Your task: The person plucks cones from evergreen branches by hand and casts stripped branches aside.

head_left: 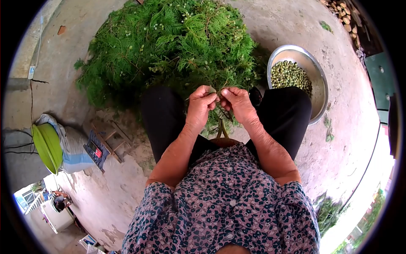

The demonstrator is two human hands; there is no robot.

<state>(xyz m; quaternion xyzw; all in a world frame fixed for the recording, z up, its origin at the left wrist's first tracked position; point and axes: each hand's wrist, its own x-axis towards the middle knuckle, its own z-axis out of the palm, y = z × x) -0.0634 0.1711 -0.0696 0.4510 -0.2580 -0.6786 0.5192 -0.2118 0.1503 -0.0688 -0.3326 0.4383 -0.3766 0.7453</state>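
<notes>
My left hand [200,108] and my right hand [238,104] meet between my knees, both closed in a pinch. A thin green evergreen sprig [220,94] is between their fingertips; the fingers hide most of it. Just beyond my hands lies a big heap of cut evergreen branches [169,46], feathery, with small pale berries among the leaves. To the right of my right knee a steel basin [320,93] holds many small round greenish-brown berries [291,76]. Below my hands, in my lap, is a brown rounded thing with a yellowish forked piece [222,129]; I cannot tell its kind.
A small wooden folding stool [103,144] stands on the concrete floor at left, near a lime-green basin [45,146] and a grey sack [74,146]. Stacked firewood [344,17] and a dark green cabinet [379,76] are at the right edge. Loose green scraps [328,127] lie on the floor.
</notes>
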